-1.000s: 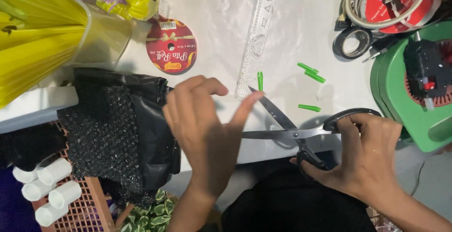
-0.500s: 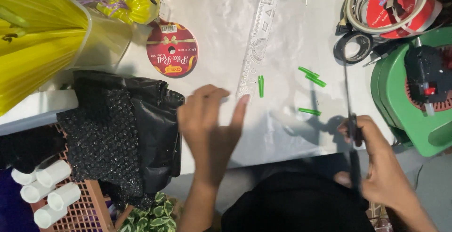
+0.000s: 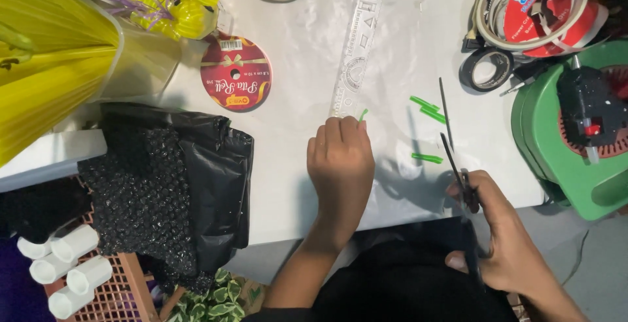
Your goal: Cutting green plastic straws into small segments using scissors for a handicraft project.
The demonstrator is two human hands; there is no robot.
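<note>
White tabletop [image 3: 294,158]: left hand [image 3: 340,162] pinches a thin green strip [image 3: 362,114]; right hand [image 3: 500,243] grips open steel scissors [image 3: 453,142].

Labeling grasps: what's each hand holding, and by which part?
Right hand holds the scissors by the handles, blades open. Left hand pinches a short green piece by its lower end at the fingers.

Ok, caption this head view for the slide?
Left hand pinches a green piece by the clear ruler; right hand holds open scissors.
</note>
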